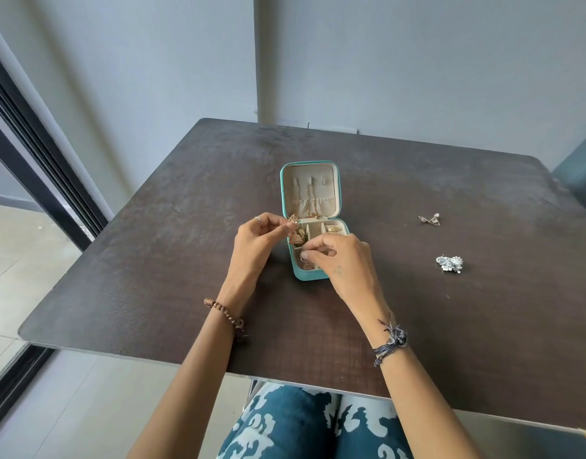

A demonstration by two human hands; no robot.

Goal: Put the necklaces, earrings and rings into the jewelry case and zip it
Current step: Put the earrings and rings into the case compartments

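Observation:
A small teal jewelry case (287, 190) lies open on the dark table, its cream lid flat behind the base. A gold necklace (310, 201) hangs from a hook in the lid. A gold ring (333, 228) sits in a back compartment. My left hand (256, 241) pinches a gold dangling earring (294, 230) at the case's left edge. My right hand (342, 260) pinches a second gold earring (304, 259) over the front left compartment.
On the table (172, 260) to the right lie a thin silver earring pair (430, 219) and a silver-blue cluster earring pair (449, 263). A teal chair (579, 173) stands at the far right. The table's near edge is above my lap.

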